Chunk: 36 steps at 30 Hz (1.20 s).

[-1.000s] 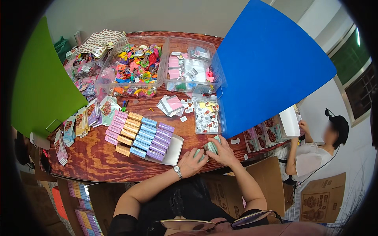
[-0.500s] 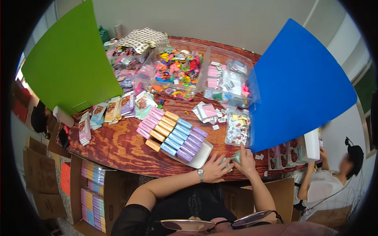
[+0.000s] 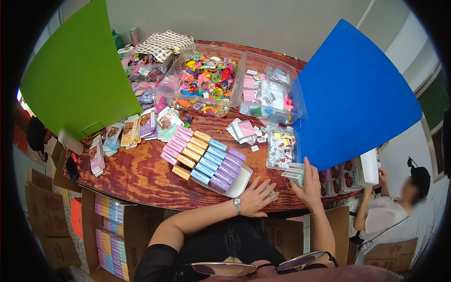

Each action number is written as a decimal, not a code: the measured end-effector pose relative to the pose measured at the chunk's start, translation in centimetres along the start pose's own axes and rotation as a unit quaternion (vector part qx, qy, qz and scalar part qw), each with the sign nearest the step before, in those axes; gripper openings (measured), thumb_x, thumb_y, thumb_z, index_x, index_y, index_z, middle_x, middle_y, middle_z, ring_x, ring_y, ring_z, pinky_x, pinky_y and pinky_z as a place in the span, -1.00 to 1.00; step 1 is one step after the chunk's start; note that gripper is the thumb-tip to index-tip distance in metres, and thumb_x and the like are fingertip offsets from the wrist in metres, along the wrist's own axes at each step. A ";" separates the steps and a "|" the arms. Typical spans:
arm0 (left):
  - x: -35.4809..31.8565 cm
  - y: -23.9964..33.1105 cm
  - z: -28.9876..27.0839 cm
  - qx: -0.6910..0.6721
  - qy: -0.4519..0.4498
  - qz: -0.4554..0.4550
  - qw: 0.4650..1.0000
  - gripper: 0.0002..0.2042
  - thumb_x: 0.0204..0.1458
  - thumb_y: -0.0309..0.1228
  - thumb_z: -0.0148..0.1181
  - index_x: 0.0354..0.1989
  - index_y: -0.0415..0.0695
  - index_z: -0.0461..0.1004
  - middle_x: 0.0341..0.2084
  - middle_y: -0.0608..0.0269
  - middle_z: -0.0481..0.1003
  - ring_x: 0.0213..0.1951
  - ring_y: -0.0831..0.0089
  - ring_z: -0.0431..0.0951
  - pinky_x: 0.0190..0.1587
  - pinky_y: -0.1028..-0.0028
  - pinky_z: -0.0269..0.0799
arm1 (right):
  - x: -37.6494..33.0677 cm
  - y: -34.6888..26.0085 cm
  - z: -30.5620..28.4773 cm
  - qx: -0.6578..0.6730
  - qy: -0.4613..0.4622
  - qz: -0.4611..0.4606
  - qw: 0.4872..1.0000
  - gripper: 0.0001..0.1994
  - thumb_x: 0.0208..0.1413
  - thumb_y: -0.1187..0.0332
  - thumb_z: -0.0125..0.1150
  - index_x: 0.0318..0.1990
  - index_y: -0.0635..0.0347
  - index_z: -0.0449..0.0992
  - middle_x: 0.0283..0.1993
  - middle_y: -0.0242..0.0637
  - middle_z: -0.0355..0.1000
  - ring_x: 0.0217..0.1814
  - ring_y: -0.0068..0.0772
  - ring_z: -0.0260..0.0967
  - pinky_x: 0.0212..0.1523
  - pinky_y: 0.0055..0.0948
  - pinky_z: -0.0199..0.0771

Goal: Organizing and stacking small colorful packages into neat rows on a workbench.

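At the table's near edge, my left hand (image 3: 256, 199) lies over a small pale green box (image 3: 271, 194), its fingers bent across it and mostly hiding it. Farther right, my right hand (image 3: 308, 186) grips small pale green boxes (image 3: 294, 176) between thumb and fingers, close to the clear tray of small printed pieces (image 3: 282, 152). How many boxes it has is hard to tell. Left of my hands, a white tray (image 3: 242, 182) carries rows of small boxes (image 3: 206, 162) in pink, orange, blue and purple; its right end shows bare.
Clear bins of colourful trinkets (image 3: 211, 77) and pink-and-white cards (image 3: 263, 91) line the back. Flat cartons (image 3: 131, 130) fan out at left. A green panel (image 3: 80, 70) and a blue panel (image 3: 357, 94) flank the table. Open cardboard boxes (image 3: 134, 235) stand below. Another person (image 3: 390, 211) sits at right.
My right hand has moved away from my left, up and to the right, carrying pale green boxes. My left hand stays near the tray's end. The whole view has shifted slightly.
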State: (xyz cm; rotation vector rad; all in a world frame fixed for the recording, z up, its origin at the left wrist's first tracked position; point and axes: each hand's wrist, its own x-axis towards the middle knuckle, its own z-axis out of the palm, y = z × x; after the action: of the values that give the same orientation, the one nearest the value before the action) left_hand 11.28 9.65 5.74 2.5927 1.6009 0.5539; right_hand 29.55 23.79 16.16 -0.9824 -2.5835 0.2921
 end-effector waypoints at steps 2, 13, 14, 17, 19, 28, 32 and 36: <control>-0.6 0.0 -2.8 0.003 -0.005 0.016 1.000 -0.07 -0.06 0.23 0.23 0.41 -0.07 0.10 0.37 -0.08 0.11 0.40 -0.09 0.05 0.33 -0.22 -0.08 | 0.2 -0.4 -0.7 0.016 0.019 -0.012 1.000 -0.09 -0.07 0.34 0.44 0.43 0.29 0.03 0.14 0.06 0.26 0.16 0.11 0.29 0.11 -0.15 0.38; -3.5 -5.8 -9.2 0.149 -0.142 0.007 0.979 -0.30 -0.03 0.18 0.19 0.15 -0.12 0.44 0.23 -0.04 0.31 0.38 -0.05 0.12 0.37 -0.22 -0.10 | 7.5 -4.3 3.9 0.071 -0.084 -0.068 0.992 -0.03 -0.11 0.26 0.44 0.44 0.26 -0.01 0.07 0.03 0.30 0.09 0.08 0.33 0.07 -0.13 0.38; -3.1 -6.2 -8.0 0.150 -0.070 0.031 0.986 -0.46 0.05 0.11 0.12 -0.06 -0.14 0.57 0.11 -0.01 0.42 0.33 -0.03 0.20 0.34 -0.22 -0.06 | 8.3 -3.6 4.9 0.045 -0.087 -0.087 0.991 -0.02 -0.12 0.23 0.43 0.45 0.21 -0.02 0.03 0.03 0.30 0.04 0.11 0.33 0.06 -0.11 0.39; -0.3 -6.7 -6.5 0.121 -0.095 0.064 0.986 -0.54 0.06 0.03 0.12 -0.16 -0.13 0.61 0.09 0.00 0.43 0.33 -0.04 0.20 0.33 -0.21 -0.03 | 9.7 -3.0 6.0 -0.018 -0.152 -0.094 0.984 -0.01 -0.14 0.23 0.44 0.46 0.16 -0.02 0.01 0.02 0.30 0.03 0.10 0.34 0.05 -0.10 0.42; 0.9 -7.5 -5.4 0.116 -0.133 0.057 0.983 -0.60 0.05 -0.01 0.12 -0.22 -0.08 0.65 0.08 0.02 0.44 0.34 -0.05 0.16 0.33 -0.21 -0.05 | 9.8 -2.9 6.9 -0.011 -0.177 -0.087 0.980 -0.01 -0.15 0.24 0.44 0.46 0.12 -0.02 0.02 0.03 0.30 0.05 0.10 0.33 0.05 -0.11 0.44; -0.2 -12.3 -5.6 0.107 -0.176 -0.004 0.978 -0.64 -0.02 0.01 0.18 -0.26 0.03 0.69 0.09 0.05 0.36 0.29 -0.10 0.13 0.28 -0.25 -0.05 | 8.7 -1.7 7.0 0.125 -0.151 -0.045 0.980 -0.04 -0.15 0.22 0.43 0.41 0.25 0.01 0.14 0.10 0.29 0.19 0.11 0.31 0.16 -0.13 0.37; -0.9 -12.8 -4.7 0.108 -0.126 0.013 0.986 -0.64 -0.01 0.00 0.18 -0.27 -0.01 0.67 0.11 0.04 0.35 0.29 -0.11 0.14 0.26 -0.20 0.02 | 7.9 -0.1 8.6 0.243 -0.142 -0.054 0.958 -0.16 -0.16 0.23 0.45 0.29 0.24 0.13 0.13 0.03 0.34 0.20 -0.02 0.37 0.19 -0.20 0.36; -1.3 -13.1 -4.4 0.075 -0.120 0.008 0.990 -0.64 0.00 -0.04 0.20 -0.27 -0.08 0.66 0.14 -0.08 0.31 0.29 -0.14 0.14 0.28 -0.11 0.07 | 7.7 -0.4 9.9 0.303 -0.158 -0.027 0.939 -0.26 -0.17 0.25 0.49 0.15 0.20 0.17 0.05 0.00 0.37 0.14 -0.07 0.41 0.14 -0.20 0.40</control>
State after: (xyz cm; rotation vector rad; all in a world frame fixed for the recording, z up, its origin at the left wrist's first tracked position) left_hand -1.89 13.99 6.58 2.6542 1.5995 0.1174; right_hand 20.03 28.02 9.25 -0.6695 -2.5106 1.2309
